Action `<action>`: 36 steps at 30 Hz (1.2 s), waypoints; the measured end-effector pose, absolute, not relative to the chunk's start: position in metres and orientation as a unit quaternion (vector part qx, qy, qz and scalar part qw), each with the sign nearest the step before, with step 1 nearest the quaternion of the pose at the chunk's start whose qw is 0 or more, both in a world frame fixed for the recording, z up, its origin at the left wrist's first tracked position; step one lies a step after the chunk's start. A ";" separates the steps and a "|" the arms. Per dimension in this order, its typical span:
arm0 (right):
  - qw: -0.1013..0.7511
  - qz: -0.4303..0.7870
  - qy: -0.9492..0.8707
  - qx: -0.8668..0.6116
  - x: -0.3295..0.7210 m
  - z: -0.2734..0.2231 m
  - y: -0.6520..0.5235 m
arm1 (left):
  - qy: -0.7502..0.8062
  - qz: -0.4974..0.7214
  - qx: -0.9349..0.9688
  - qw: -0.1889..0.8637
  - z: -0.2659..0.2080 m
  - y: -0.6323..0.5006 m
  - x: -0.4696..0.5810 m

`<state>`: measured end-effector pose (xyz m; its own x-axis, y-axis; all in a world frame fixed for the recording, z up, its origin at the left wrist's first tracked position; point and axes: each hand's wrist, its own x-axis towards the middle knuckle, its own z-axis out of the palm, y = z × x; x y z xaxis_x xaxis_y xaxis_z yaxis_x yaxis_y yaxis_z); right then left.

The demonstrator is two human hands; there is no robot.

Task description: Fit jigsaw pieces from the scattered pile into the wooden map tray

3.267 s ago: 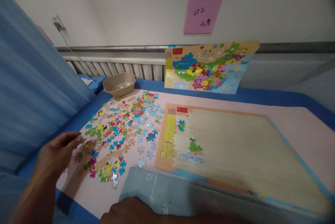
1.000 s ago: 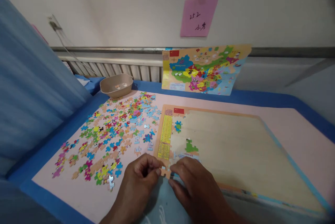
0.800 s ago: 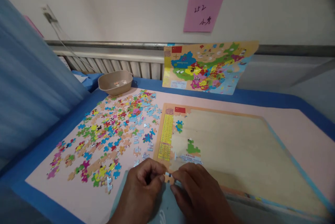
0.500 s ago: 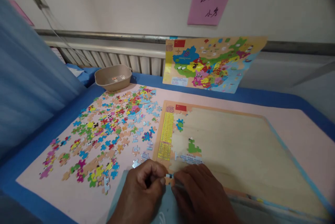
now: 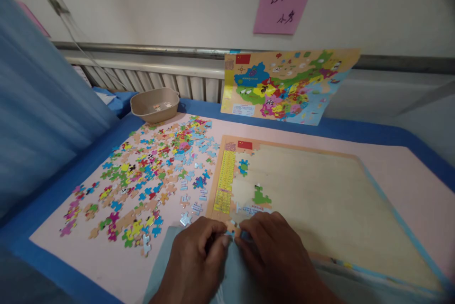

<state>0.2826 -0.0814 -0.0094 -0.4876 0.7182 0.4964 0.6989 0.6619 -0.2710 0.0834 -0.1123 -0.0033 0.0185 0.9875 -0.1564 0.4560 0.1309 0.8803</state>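
Note:
Between my two hands, just off the near left corner of the puzzle board point(image 5: 305, 190), is a small orange and pale blue puzzle piece point(image 5: 232, 229). My left hand point(image 5: 201, 252) pinches its left side between thumb and forefinger. From the other side, the fingers of my right hand point(image 5: 273, 252) close on its right edge. The board carries a yellow text strip point(image 5: 223, 180) down its left side and a red flag corner point(image 5: 245, 144). A green joined cluster point(image 5: 261, 195) and a blue-green piece point(image 5: 243, 167) lie on its bare wooden surface.
Loose puzzle pieces point(image 5: 142, 166) spread over the pink sheet at the left. Behind them stands a beige basin point(image 5: 155, 105) with a few pieces inside. A printed map picture point(image 5: 284, 86) leans on the wall rail. A blue curtain point(image 5: 46, 95) hangs at far left.
The piece between my fingers has tilted and moved slightly up, with both hands keeping their grip on it. The view has shifted a little; the loose pieces and board look the same.

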 end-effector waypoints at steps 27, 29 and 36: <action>0.282 0.077 -0.881 -0.372 0.291 -0.002 -0.072 | 0.554 0.226 0.629 0.498 0.018 -0.066 0.087; 0.283 0.074 -0.883 -0.366 0.290 -0.002 -0.072 | 0.560 0.224 0.622 0.499 0.018 -0.066 0.087; 0.291 0.084 -0.884 -0.355 0.291 0.000 -0.072 | 0.564 0.211 0.632 0.489 0.021 -0.066 0.086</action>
